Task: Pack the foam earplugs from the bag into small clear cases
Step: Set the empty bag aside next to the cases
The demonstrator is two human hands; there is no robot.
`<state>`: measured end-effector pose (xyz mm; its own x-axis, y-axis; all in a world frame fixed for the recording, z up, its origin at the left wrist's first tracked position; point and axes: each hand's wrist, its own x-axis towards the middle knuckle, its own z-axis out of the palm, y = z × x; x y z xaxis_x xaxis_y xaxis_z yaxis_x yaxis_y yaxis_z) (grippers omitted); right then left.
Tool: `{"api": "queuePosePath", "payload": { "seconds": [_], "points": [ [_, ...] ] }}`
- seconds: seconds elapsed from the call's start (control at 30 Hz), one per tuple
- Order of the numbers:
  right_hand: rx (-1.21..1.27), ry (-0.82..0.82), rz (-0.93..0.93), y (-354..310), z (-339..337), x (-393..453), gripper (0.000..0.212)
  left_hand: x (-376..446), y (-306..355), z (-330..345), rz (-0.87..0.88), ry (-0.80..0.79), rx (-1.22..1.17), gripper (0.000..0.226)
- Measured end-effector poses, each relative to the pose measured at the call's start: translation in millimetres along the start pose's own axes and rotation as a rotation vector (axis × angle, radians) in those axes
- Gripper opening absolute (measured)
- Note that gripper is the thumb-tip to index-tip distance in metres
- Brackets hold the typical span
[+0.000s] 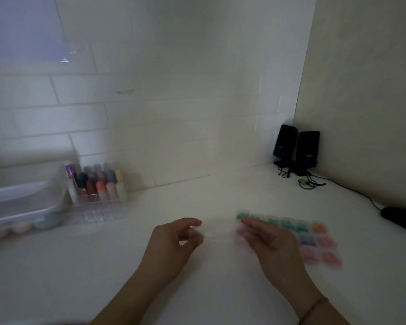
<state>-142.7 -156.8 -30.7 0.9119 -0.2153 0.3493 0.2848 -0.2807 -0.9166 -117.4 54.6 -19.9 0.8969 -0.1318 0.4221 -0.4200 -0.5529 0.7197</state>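
two hands meet over a white counter (197,289), blurred. the left hand (171,247) and right hand (270,245) each hold an end of a clear, hazy item — grip unclear. filled clear cases (314,240) of coloured earplugs lie just right of the right hand.

Both hands, left hand (174,242) and right hand (267,242), seemingly hold a blurred clear case (218,231).
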Motion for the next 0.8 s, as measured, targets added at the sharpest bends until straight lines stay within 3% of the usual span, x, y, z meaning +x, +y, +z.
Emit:
{"api": "queuePosePath", "payload": {
  "seconds": [0.1, 0.17, 0.23, 0.33, 0.4, 0.47, 0.53, 0.63, 0.73, 0.8],
  "points": [
    [-0.109, -0.018, -0.05, -0.8, 1.9, -3.5, 0.032, 1.4, -13.6, -2.9, 0.156, 0.05, 0.176, 0.011],
    [-0.261, 0.03, -0.206, 2.7, 1.1, -1.7, 0.024, 1.5, -15.8, -1.7, 0.206, 0.057, 0.112, 0.01],
    [-0.206, 0.069, -0.258, 6.7, -0.2, 2.1, 0.015, 2.1, -11.5, -1.1, 0.227, 0.056, -0.037, 0.009],
    [0.115, 0.013, -0.124, 4.2, 0.6, 4.6, 0.01, 5.2, 0.6, 1.2, 0.026, -0.245, -0.349, 0.039],
    [0.306, 0.007, -0.057, -1.8, 2.5, 3.0, 0.013, 8.8, 2.1, 6.8, 0.009, -0.359, -0.348, 0.036],
    [0.371, 0.067, -0.028, -4.6, 2.4, 1.2, 0.012, 10.6, 1.3, 13.0, 0.057, -0.352, -0.372, 0.014],
    [0.369, 0.114, -0.007, -1.2, 0.8, 2.0, 0.012, 10.0, 0.5, 17.0, 0.052, -0.399, -0.491, 0.019],
    [0.255, 0.123, -0.014, 1.5, 1.3, 1.9, 0.008, 10.6, 4.3, 23.8, -0.042, -0.392, -0.635, 0.008],
    [0.149, 0.015, 0.037, -2.4, 5.0, -1.9, 0.025, 14.7, 7.0, 29.0, -0.138, -0.273, -0.651, 0.015],
    [0.273, -0.06, 0.09, -7.1, 3.8, -1.6, 0.02, 18.5, 11.1, 27.9, -0.189, -0.267, -0.705, 0.026]
  ]
}}
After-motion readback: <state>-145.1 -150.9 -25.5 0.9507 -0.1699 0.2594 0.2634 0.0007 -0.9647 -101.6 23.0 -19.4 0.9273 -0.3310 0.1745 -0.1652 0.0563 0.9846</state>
